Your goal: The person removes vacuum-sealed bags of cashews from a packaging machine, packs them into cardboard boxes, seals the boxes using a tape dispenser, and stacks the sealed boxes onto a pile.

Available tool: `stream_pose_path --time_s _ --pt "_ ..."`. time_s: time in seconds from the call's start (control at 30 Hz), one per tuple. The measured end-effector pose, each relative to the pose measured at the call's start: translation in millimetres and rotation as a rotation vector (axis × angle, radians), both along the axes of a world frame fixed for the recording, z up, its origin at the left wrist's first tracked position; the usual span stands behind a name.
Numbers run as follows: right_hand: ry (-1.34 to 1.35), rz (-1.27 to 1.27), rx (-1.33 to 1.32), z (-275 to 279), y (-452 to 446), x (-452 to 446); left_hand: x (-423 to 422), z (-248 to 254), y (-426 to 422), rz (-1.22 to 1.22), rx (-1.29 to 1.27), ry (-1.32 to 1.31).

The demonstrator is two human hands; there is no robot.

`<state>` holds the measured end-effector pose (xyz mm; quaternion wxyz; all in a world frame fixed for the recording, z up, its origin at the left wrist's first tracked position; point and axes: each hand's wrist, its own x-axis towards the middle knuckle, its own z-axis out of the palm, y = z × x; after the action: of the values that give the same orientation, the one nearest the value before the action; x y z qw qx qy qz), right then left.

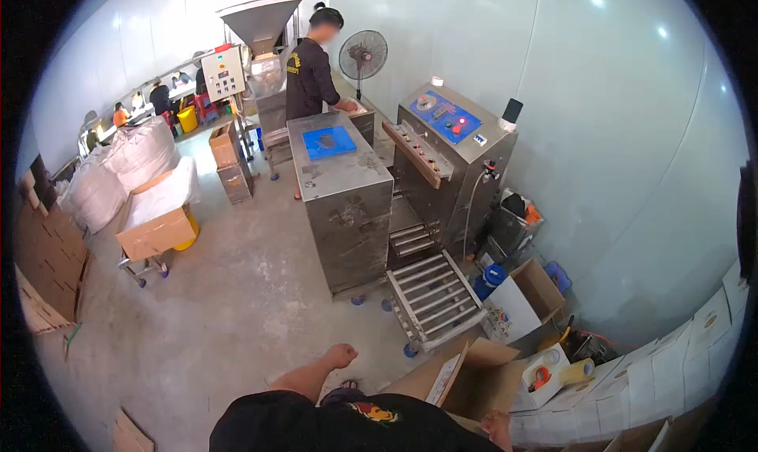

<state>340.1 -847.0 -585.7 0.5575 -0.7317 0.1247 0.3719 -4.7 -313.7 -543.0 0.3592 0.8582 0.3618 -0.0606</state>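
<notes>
My left hand [341,356] hangs out in front of my body above the concrete floor. Its fingers are curled in, and nothing shows in them. Low in the view, my right hand [497,427] is at the near edge of an open cardboard box [474,385]. Its fingers are partly hidden, so whether it grips the box I cannot tell. The box's flaps stand up, and a printed label is on its left side. Just past the box is a short roller conveyor [438,298] leading out of a steel machine.
A steel cabinet [347,223] and a control console [450,136] flank the conveyor. A co-worker [312,73] stands behind the cabinet near a fan [363,55]. Stacked white cartons [667,365] line the right wall; a tape roll [576,371] lies near them. Large sacks [142,152] stand left.
</notes>
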Motion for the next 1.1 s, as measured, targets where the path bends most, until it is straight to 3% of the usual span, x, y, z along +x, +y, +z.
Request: stream_pose_path --time_s 0.13,0.23,0.43,0.47,0.53,0.63,0.73,0.83,0.9,0.93,1.0,1.1 --pt "0.043 -0.03 0.002 -3 7 -22 -34 -94 43 -0.325 0.242 0.068" --pt "0.038 -0.018 -0.008 -6 12 -42 -43 -64 56 -0.6 0.331 0.306" --pt "0.075 -0.022 -0.035 0 77 -78 -35 -92 142 -0.585 0.38 0.051" --pt "0.075 -0.025 -0.037 1 90 -81 -27 -83 157 -0.44 0.269 0.093" --pt "0.077 -0.021 -0.029 -15 111 -85 -14 -14 175 -0.144 0.044 0.182" --pt "0.079 -0.003 0.016 -11 159 -101 -21 23 211 -0.194 0.127 -0.009" --pt "0.077 0.008 0.091 -27 196 -105 -25 42 244 -0.147 0.077 0.034" --pt "0.089 0.003 0.29 -59 217 -99 -44 52 264 -0.236 0.27 -0.022" --pt "0.153 -0.021 0.511 -90 215 -89 -65 -14 296 -0.457 0.459 0.001" --pt "0.118 -0.039 0.387 -64 229 -89 -73 -39 307 -0.568 0.551 0.012" --pt "0.061 -0.07 0.134 -28 248 -84 -88 -40 297 -0.505 0.499 0.159" --pt "0.417 -0.138 0.313 3 252 -55 -118 -43 279 -0.461 0.452 0.192"
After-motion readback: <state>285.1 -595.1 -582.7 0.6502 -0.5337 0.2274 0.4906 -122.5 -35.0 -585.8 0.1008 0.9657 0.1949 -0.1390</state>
